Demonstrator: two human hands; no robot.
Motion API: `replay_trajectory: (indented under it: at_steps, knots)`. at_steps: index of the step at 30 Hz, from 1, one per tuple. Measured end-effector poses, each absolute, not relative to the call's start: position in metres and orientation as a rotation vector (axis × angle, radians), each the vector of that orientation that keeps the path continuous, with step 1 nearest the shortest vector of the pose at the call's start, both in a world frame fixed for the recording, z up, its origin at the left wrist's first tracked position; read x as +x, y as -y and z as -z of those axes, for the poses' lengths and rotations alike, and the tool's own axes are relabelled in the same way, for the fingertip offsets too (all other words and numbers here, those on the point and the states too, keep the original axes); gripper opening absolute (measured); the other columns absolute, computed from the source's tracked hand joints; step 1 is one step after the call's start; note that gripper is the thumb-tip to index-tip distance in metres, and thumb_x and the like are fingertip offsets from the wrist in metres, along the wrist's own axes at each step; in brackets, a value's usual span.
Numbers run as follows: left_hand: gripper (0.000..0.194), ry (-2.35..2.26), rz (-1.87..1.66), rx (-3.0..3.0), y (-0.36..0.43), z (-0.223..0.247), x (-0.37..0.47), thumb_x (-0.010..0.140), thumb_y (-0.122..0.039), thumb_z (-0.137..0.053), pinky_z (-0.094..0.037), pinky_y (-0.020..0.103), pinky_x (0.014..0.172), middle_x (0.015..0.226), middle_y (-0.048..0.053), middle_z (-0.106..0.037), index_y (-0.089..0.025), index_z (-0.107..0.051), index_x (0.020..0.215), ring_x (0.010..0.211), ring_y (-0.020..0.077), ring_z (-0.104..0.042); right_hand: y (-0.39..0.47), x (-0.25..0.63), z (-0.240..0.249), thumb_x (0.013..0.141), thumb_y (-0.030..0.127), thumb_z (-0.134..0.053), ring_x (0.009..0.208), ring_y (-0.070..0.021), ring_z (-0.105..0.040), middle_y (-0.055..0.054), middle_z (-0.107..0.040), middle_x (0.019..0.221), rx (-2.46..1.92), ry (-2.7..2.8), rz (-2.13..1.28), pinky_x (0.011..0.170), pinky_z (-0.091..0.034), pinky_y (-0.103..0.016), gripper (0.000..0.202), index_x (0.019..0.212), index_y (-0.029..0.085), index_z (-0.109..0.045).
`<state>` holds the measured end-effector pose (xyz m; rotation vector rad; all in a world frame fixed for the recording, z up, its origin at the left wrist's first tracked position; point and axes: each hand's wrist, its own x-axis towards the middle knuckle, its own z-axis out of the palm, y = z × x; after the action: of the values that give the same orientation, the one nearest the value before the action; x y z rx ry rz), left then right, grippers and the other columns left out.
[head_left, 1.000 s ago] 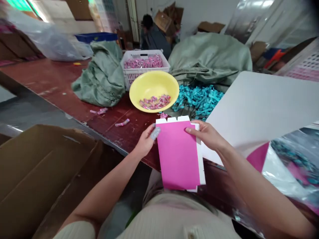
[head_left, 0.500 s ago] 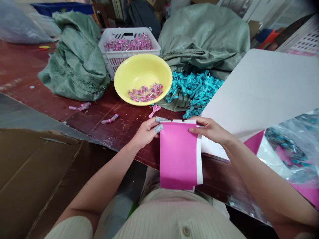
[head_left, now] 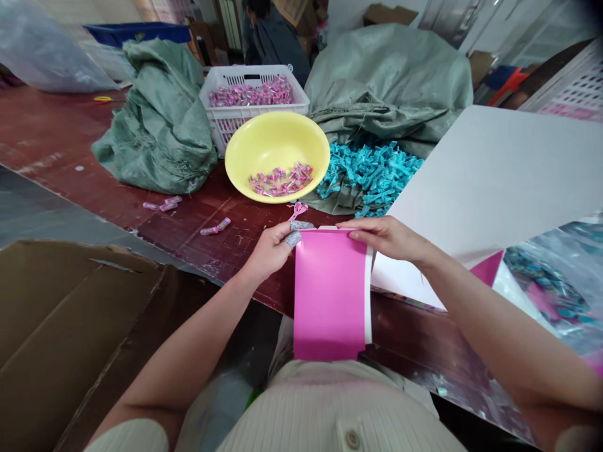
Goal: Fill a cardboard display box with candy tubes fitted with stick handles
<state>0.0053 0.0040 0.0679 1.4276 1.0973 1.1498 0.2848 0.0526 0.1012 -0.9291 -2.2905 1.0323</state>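
Observation:
A pink card with white edges (head_left: pixel 330 295) hangs upright in front of my body, its top at the table's front edge. My left hand (head_left: pixel 273 251) pinches its top left corner; thumb and index fingertip are wrapped in silvery tape. On the top right part, my right hand (head_left: pixel 389 238) grips the card between thumb and fingers. Just beyond the card's top lies a small pink plastic piece (head_left: pixel 298 210). A yellow bowl (head_left: pixel 277 141) behind it holds small pink wrapped pieces.
Teal plastic pieces (head_left: pixel 372 172) spill from a green sack (head_left: pixel 396 75). Left are another green sack (head_left: pixel 160 125), a white basket (head_left: pixel 254 112) and loose pink tubes (head_left: pixel 215 227). A large white sheet (head_left: pixel 509 169) lies right, a cardboard box (head_left: pixel 61 314) at lower left.
The card has shifted slightly left in view, and less of its white edge shows. My right hand has slid left along the top. The background sits lower in view.

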Motion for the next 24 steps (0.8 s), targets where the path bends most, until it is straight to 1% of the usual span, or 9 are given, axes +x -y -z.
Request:
replay_trajectory:
  at_steps: [5, 8, 11, 13, 14, 16, 18, 21, 24]
  knots:
    - [0.027, -1.099, -1.058, 1.497, -0.014, -0.056, -0.003, 0.09, -0.028, -0.06, -0.057, 0.036, 0.093, 0.106, 0.007, -0.076, -0.019, -0.076, 0.111, 0.1, 0.0225, -0.07, -0.053, 0.279, -0.09, 0.092, 0.04, -0.062, 0.116, -0.0234, -0.07, -0.003, -0.074, 0.124, -0.852, 2.344, -0.948, 0.103, -0.053, -0.037, 0.03, 0.114, 0.03, -0.079]
    - [0.028, -1.132, -1.049, 1.598, -0.011, -0.053, 0.001, 0.092, -0.026, -0.057, -0.053, 0.041, 0.102, 0.112, 0.008, -0.074, -0.019, -0.073, 0.113, 0.106, 0.0234, -0.068, -0.053, 0.269, -0.097, 0.092, 0.043, -0.062, 0.094, -0.0222, -0.075, -0.005, -0.079, 0.107, -0.965, 2.403, -0.838, 0.085, -0.056, -0.033, 0.028, 0.102, 0.025, -0.081]
    - [0.035, -1.402, -1.368, 1.71, 0.009, -0.07, 0.014, 0.087, -0.026, -0.066, -0.047, 0.043, 0.11, 0.123, 0.011, -0.069, -0.018, -0.067, 0.121, 0.117, 0.0253, -0.063, -0.06, 0.262, -0.113, 0.093, 0.05, -0.057, 0.078, -0.0195, -0.07, -0.004, -0.078, 0.09, -1.168, 2.316, -0.87, 0.069, -0.05, -0.029, 0.037, 0.095, 0.02, -0.078]
    - [0.037, -1.475, -1.523, 1.587, 0.028, -0.086, 0.027, 0.085, -0.03, -0.072, -0.052, 0.039, 0.103, 0.118, 0.012, -0.068, -0.018, -0.065, 0.12, 0.109, 0.0235, -0.065, -0.065, 0.26, -0.124, 0.092, 0.056, -0.056, 0.072, -0.0173, -0.066, -0.004, -0.075, 0.084, -1.228, 2.226, -1.013, 0.064, -0.047, -0.028, 0.043, 0.094, 0.018, -0.076]
    - [0.033, -1.423, -1.471, 1.467, 0.037, -0.094, 0.034, 0.085, -0.033, -0.073, -0.056, 0.035, 0.092, 0.111, 0.011, -0.07, -0.018, -0.065, 0.114, 0.099, 0.0214, -0.067, -0.066, 0.259, -0.129, 0.091, 0.059, -0.057, 0.069, -0.0162, -0.064, -0.003, -0.074, 0.082, -1.228, 2.193, -1.116, 0.062, -0.046, -0.027, 0.045, 0.095, 0.018, -0.075]
    - [0.026, -1.24, -1.205, 1.163, 0.049, -0.104, 0.049, 0.087, -0.039, -0.072, -0.055, 0.026, 0.066, 0.095, 0.01, -0.073, -0.016, -0.067, 0.1, 0.075, 0.0166, -0.068, -0.065, 0.258, -0.138, 0.086, 0.062, -0.063, 0.068, -0.0149, -0.062, -0.003, -0.074, 0.083, -1.179, 2.159, -1.339, 0.062, -0.046, -0.027, 0.047, 0.096, 0.018, -0.073]
    - [0.031, -1.125, -0.979, 0.864, 0.052, -0.108, 0.06, 0.089, -0.045, -0.069, -0.048, 0.022, 0.051, 0.085, 0.011, -0.074, -0.014, -0.067, 0.091, 0.061, 0.0148, -0.065, -0.06, 0.256, -0.145, 0.08, 0.061, -0.071, 0.072, -0.0147, -0.063, -0.003, -0.074, 0.088, -1.107, 2.152, -1.505, 0.066, -0.048, -0.027, 0.046, 0.098, 0.018, -0.071]
    - [0.041, -1.113, -0.917, 0.618, 0.045, -0.108, 0.067, 0.092, -0.052, -0.065, -0.051, 0.024, 0.051, 0.078, 0.014, -0.074, -0.012, -0.067, 0.085, 0.058, 0.0169, -0.067, -0.051, 0.254, -0.156, 0.073, 0.056, -0.081, 0.076, -0.0138, -0.062, -0.003, -0.074, 0.089, -1.047, 2.172, -1.621, 0.068, -0.047, -0.026, 0.047, 0.099, 0.018, -0.07]
    - [0.032, -1.122, -0.933, 0.579, 0.041, -0.11, 0.069, 0.096, -0.041, -0.062, -0.055, 0.026, 0.055, 0.076, 0.014, -0.074, -0.011, -0.068, 0.084, 0.06, 0.0182, -0.069, -0.042, 0.253, -0.166, 0.072, 0.058, -0.081, 0.077, -0.0139, -0.06, -0.003, -0.072, 0.089, -1.036, 2.214, -1.629, 0.068, -0.047, -0.025, 0.049, 0.099, 0.019, -0.071]
